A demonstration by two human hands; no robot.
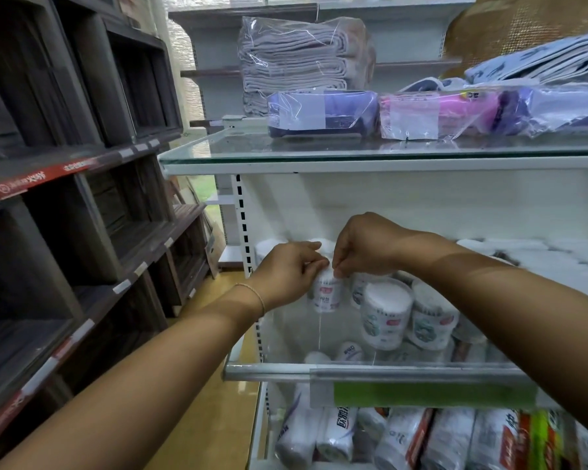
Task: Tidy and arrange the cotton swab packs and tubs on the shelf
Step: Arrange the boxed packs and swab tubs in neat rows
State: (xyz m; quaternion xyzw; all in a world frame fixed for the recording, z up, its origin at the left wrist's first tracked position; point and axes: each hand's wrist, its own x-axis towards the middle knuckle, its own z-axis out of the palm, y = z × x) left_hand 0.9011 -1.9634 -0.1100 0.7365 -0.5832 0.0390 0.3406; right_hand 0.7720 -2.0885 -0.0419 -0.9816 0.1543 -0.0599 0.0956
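On the middle glass shelf (370, 368) both my hands meet over a small cotton swab tub (326, 295) with a pink label. My left hand (291, 269) grips its top from the left, and my right hand (364, 245) pinches its top from the right. Two wider swab tubs (386, 312) (431, 317) stand just to the right of it. More white tubs (269, 247) sit behind my hands at the shelf's back left. White swab packs (540, 256) lie in a heap at the far right. Small tubs (348, 351) lie near the front lip.
A glass shelf above (353, 150) carries wrapped purple and pink packs (323, 113) and folded towels (299, 62). The lower shelf holds white rolled bags (401, 439). Dark wooden crates (65, 232) line the left side of a narrow aisle.
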